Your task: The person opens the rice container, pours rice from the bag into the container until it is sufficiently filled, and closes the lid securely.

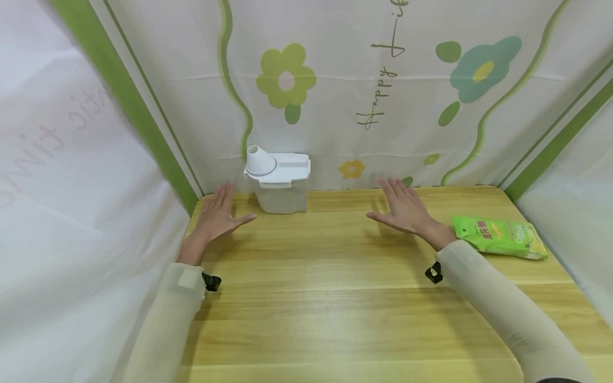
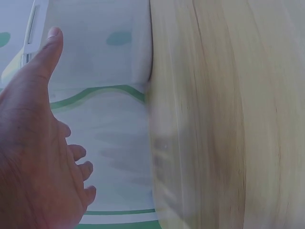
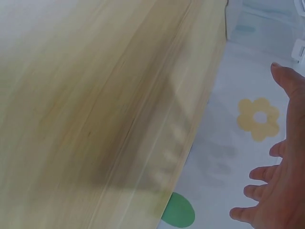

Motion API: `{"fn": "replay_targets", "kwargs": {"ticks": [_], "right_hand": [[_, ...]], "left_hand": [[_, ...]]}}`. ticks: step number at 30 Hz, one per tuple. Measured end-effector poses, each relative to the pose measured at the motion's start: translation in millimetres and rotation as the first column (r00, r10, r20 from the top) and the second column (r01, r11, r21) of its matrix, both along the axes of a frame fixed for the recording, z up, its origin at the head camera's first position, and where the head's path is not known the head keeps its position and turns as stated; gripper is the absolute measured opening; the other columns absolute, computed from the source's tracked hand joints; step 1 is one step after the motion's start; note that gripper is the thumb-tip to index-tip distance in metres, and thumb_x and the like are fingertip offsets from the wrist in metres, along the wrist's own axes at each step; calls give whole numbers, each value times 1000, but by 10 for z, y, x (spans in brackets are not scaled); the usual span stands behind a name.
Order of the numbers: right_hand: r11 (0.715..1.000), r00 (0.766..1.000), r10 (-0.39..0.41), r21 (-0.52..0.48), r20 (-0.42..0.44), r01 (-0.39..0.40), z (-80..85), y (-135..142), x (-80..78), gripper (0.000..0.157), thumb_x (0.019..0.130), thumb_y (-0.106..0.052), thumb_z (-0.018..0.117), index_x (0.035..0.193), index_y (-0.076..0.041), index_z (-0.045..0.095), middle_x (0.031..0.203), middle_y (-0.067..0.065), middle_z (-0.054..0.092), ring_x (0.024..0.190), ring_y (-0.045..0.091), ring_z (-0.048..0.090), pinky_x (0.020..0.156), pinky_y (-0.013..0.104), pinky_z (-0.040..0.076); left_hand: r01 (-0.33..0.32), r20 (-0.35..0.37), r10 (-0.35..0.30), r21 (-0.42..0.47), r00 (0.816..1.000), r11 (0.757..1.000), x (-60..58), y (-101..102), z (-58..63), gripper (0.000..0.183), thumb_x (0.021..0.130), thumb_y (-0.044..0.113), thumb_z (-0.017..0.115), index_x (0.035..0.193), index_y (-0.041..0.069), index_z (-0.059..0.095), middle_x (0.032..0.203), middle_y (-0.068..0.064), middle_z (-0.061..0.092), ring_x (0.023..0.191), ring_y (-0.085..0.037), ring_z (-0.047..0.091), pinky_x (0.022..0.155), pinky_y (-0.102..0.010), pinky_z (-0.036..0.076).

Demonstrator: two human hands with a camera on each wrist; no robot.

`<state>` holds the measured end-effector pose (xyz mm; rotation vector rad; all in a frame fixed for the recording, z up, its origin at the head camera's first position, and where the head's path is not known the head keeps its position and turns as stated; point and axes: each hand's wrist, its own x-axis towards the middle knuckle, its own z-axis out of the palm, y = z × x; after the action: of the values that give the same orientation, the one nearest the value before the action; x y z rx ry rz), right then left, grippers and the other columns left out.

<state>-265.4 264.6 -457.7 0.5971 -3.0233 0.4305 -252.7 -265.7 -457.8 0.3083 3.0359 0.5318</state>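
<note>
A clear plastic storage container (image 1: 282,198) with a white lid (image 1: 292,168) and a cone-shaped spout stands at the back of the table, left of centre. To its left, my left hand (image 1: 216,215) is held over the table with fingers spread and thumb pointing toward the container. My right hand (image 1: 404,208) is over the table on the container's other side, fingers straight and thumb out. Both hands hold nothing. Beyond the right wrist lies a bright green packet (image 1: 500,237) with a yellow end, flat on the table.
The wooden table (image 1: 316,298) reaches back to a white curtain (image 1: 330,106) printed with flowers and lettering. More white cloth (image 1: 81,175) hangs along the left side, and another sheet (image 1: 574,143) closes the right. A black strap piece (image 1: 434,272) sits under the right wrist.
</note>
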Motion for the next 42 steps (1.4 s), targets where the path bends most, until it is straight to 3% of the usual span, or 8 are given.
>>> {"fn": "replay_targets", "kwargs": {"ticks": [16, 20, 25, 33, 42], "right_hand": [[995, 999, 44, -91, 15, -42, 17, -269, -86, 110, 95, -69, 65, 169, -1, 18, 172, 28, 21, 160, 45, 17, 127, 63, 17], [989, 998, 57, -141, 27, -52, 36, -351, -102, 109, 95, -67, 65, 169, -3, 17, 173, 26, 21, 160, 44, 18, 126, 64, 21], [976, 995, 80, -208, 57, -66, 41, -452, -136, 110, 95, -66, 67, 170, -5, 15, 175, 21, 19, 160, 41, 20, 125, 65, 23], [952, 990, 123, -290, 74, -97, 55, -629, -188, 111, 95, -66, 67, 171, -10, 10, 177, 17, 15, 161, 40, 18, 126, 65, 21], [945, 985, 138, -313, 99, -101, 83, -786, -230, 114, 94, -69, 67, 171, -8, 8, 178, 15, 10, 162, 39, 15, 128, 62, 17]], "left_hand": [[-10, 18, 6, 212, 1000, 977, -26, 13, -16, 121, 96, 69, 63, 169, 7, -11, 176, -22, -5, 162, -46, 3, 127, -68, 8], [-19, 35, 9, 312, 999, 950, -30, 24, -11, 117, 99, 62, 65, 169, 8, -12, 177, -19, -7, 162, -44, 1, 128, -65, 8], [-32, 70, 0, 461, 998, 887, -32, 42, -11, 116, 100, 56, 68, 169, 12, -13, 177, -14, -10, 162, -45, 1, 127, -68, 9], [-57, 94, 5, 563, 996, 824, -44, 88, 0, 113, 100, 45, 70, 169, 17, -15, 178, -10, -7, 164, -38, 3, 126, -70, 11], [-69, 107, 6, 590, 994, 804, -59, 125, 37, 116, 98, 52, 71, 169, 24, -17, 178, -3, -8, 164, -32, 3, 126, -68, 11]]}}
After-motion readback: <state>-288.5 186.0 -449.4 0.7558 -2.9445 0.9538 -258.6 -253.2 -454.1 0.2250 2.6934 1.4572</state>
